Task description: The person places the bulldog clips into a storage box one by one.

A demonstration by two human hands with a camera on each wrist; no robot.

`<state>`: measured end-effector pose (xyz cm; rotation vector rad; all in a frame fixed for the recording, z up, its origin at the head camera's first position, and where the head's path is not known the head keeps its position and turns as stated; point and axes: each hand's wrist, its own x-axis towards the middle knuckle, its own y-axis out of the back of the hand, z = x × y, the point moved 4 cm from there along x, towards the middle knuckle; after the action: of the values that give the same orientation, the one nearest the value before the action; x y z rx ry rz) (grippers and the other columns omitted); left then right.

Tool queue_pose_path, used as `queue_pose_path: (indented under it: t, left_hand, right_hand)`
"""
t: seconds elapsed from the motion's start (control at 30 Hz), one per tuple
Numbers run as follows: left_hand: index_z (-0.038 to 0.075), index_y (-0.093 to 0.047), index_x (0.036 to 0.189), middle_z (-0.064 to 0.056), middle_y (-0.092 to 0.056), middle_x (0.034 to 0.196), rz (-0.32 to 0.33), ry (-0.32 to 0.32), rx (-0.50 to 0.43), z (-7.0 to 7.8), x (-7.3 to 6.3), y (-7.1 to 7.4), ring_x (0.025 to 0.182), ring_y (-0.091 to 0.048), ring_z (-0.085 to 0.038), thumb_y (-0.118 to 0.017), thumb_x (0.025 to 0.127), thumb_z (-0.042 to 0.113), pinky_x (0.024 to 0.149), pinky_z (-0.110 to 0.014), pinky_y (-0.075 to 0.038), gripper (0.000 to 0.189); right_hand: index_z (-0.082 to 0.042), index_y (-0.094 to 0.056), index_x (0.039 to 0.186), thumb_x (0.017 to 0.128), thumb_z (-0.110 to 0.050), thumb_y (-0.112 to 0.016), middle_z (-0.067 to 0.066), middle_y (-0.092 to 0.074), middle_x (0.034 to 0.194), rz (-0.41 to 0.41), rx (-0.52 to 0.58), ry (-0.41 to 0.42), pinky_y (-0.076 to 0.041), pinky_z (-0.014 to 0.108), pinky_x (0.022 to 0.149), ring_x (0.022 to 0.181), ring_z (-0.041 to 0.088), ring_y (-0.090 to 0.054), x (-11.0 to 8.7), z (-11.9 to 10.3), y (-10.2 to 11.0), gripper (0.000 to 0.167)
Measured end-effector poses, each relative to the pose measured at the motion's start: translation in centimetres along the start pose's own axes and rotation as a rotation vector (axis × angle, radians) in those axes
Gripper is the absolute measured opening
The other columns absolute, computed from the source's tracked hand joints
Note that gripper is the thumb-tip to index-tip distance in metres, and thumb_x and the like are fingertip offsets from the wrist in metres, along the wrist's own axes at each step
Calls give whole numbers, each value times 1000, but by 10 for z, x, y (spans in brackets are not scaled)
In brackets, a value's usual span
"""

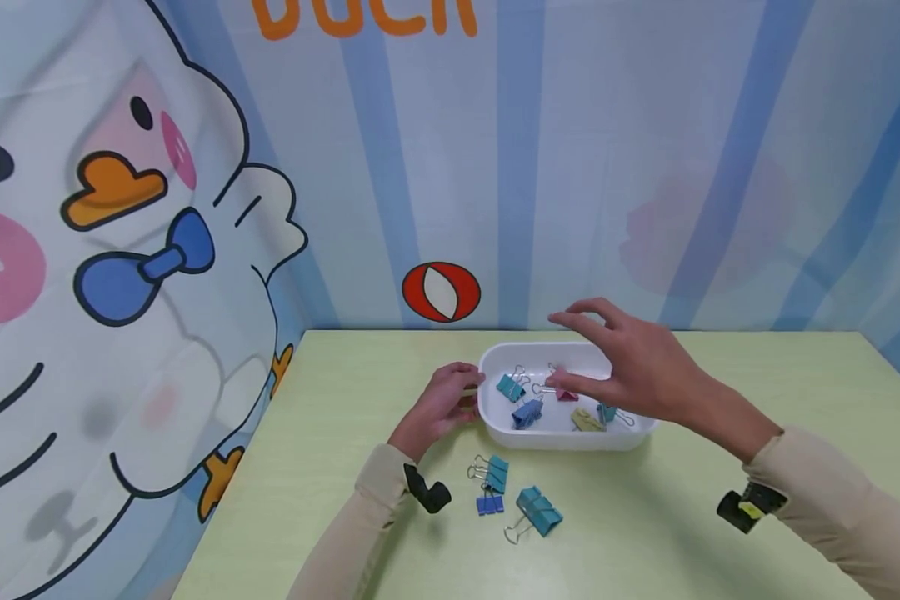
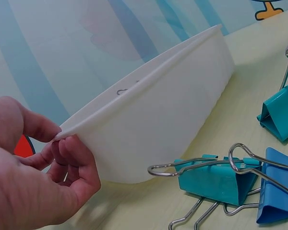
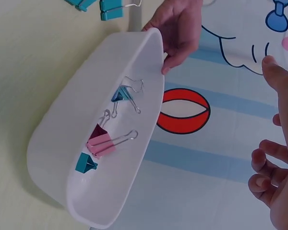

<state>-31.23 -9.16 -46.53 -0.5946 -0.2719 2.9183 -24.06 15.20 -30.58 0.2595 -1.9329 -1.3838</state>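
Note:
A white plastic bin (image 1: pixel 562 439) stands on the table with several binder clips inside: a teal binder clip (image 1: pixel 510 387), a blue binder clip (image 1: pixel 527 414), a pink binder clip (image 3: pixel 102 145) and a yellow binder clip (image 1: pixel 587 420) among them. My left hand (image 1: pixel 444 402) pinches the bin's rim at its left end, thumb on top and fingers curled beneath. Over the bin's right part is my right hand (image 1: pixel 645 367), thumb and fingers spread apart with nothing between them. It partly hides the clips beneath it in the head view.
In front of the bin lie a teal binder clip (image 1: pixel 498 473), a small blue binder clip (image 1: pixel 490 505) touching its handles, and a larger teal binder clip (image 1: pixel 542 510). A cloth backdrop (image 1: pixel 450 167) with a printed duck rises behind the pale yellow table (image 1: pixel 307 517).

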Motion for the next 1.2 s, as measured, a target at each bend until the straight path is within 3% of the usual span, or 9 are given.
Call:
queue_pose_path:
  t: [0.23,0.5,0.7,0.87,1.0,1.2]
  left_hand:
    - [2,-55,131,-20,-60,128,-1,-8,5,-1,1,0,98,-57,-28,-60,104,15,68,-29,-51,31]
    - [4,-57,129,-19,-61,127,7,-5,17,-2,0,1,98,-57,-28,-60,103,15,69,-29,-51,28]
    - [3,-56,131,-20,-60,130,-1,-8,13,-1,-1,1,102,-57,-29,-60,103,15,70,-29,-52,30]
    - [2,-55,131,-21,-59,130,0,-4,4,0,-1,1,99,-57,-28,-60,103,14,69,-29,-52,30]
    - [2,-55,131,-21,-59,131,7,5,-7,0,-2,1,98,-57,-27,-60,103,13,69,-30,-52,30]
    - [2,-56,131,-19,-61,126,3,4,-6,0,-1,0,96,-58,-27,-61,103,14,70,-30,-53,31]
  right_hand:
    - [-23,-60,145,83,-59,-81,8,-59,139,-51,6,80,-57,31,65,86,20,-70,-12,-16,-11,75]
    - [-27,-59,145,88,-64,-72,2,-57,143,-225,146,216,-59,42,84,108,22,-69,-39,-37,-41,70]
    - [-31,-58,146,90,-62,-72,-2,-57,145,-406,226,185,-58,44,90,108,16,-66,-66,-44,-74,66]
    - [-30,-60,143,88,-60,-75,-4,-56,144,-496,281,133,-56,42,94,114,15,-62,-77,-42,-95,65]
    - [-29,-61,144,89,-61,-73,-4,-56,145,-534,313,110,-54,42,98,118,15,-60,-82,-41,-108,65]
    - [-32,-62,142,90,-58,-74,-3,-58,145,-517,340,135,-53,42,100,122,16,-60,-90,-40,-124,59]
